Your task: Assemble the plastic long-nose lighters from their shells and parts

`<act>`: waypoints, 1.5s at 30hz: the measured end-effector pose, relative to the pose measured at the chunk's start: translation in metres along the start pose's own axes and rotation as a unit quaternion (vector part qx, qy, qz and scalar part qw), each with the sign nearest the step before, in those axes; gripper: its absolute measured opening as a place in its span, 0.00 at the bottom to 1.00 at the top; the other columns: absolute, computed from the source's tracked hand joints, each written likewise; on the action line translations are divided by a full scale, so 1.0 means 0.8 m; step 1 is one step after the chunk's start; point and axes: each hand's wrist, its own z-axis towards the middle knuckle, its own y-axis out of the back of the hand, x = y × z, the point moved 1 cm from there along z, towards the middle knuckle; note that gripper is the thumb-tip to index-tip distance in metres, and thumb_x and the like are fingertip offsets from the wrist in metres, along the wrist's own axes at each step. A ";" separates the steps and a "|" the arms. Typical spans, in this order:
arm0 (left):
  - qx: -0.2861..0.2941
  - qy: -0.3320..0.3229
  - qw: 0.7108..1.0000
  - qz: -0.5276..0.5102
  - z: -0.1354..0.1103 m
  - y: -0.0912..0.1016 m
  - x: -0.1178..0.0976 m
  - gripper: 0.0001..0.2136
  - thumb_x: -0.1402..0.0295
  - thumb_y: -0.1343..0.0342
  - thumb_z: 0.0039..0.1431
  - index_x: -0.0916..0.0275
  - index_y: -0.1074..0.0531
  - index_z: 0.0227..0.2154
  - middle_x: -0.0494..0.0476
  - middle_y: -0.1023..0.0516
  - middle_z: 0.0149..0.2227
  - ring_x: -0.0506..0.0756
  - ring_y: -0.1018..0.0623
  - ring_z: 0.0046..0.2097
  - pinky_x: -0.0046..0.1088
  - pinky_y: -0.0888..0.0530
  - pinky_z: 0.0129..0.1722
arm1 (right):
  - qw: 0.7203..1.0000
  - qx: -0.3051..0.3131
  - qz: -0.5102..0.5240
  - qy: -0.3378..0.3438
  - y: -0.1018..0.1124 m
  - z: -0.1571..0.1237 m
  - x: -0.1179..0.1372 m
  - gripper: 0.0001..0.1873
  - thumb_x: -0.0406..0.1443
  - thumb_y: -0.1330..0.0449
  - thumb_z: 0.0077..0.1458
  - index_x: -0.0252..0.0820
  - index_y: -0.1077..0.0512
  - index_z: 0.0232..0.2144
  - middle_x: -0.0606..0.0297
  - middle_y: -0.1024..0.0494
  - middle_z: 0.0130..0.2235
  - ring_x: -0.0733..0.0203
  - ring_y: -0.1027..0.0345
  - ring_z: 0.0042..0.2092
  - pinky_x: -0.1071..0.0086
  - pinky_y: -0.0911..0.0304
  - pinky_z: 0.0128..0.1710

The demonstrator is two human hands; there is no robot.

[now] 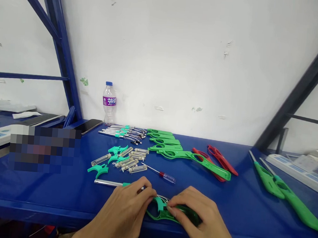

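My left hand (128, 206) and my right hand (195, 213) meet at the front edge of the blue table (250, 218). Both pinch a green lighter shell (165, 215) lying flat there. A teal trigger piece (160, 203) sits in the shell between my fingertips. From under my left hand a metal tube (108, 183) sticks out to the left. Just beyond my hands lies a small screwdriver (161, 173) with a red and clear handle.
Teal triggers (98, 170), clear gas tubes (129, 162), metal nozzle tubes (122, 130), green shells (168, 145) and red shells (219, 160) lie mid-table. Two finished green lighters (285, 191) rest at right. A water bottle (109, 104) and a phone (88, 126) stand near the wall.
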 end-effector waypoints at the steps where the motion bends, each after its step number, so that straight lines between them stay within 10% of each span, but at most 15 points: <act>1: 0.000 -0.001 1.000 -0.003 0.000 -0.001 0.001 0.12 0.77 0.57 0.74 0.56 0.29 0.46 0.54 0.25 0.43 0.54 0.23 0.35 0.29 0.31 0.32 | 1.000 0.001 -0.002 0.002 0.000 0.000 0.000 0.05 0.36 0.38 0.71 0.51 0.22 0.41 0.72 0.17 0.40 0.62 0.24 0.41 0.70 0.32 0.42; 33: -0.003 -0.036 0.999 0.033 0.003 -0.002 0.005 0.22 0.87 0.59 0.61 0.56 0.27 0.44 0.53 0.25 0.41 0.52 0.26 0.30 0.28 0.38 0.28 | 0.991 -0.048 -0.055 0.113 0.002 0.000 0.021 0.06 0.29 0.35 0.67 0.46 0.23 0.40 0.69 0.16 0.36 0.63 0.23 0.36 0.68 0.32 0.39; 45: 0.063 0.009 0.997 -0.032 -0.001 0.024 -0.013 0.11 0.71 0.43 0.70 0.53 0.28 0.52 0.53 0.24 0.48 0.56 0.20 0.45 0.32 0.25 0.43 | 0.988 -0.046 -0.073 0.129 0.003 -0.002 0.014 0.01 0.34 0.34 0.68 0.45 0.22 0.40 0.68 0.18 0.34 0.61 0.26 0.34 0.66 0.34 0.39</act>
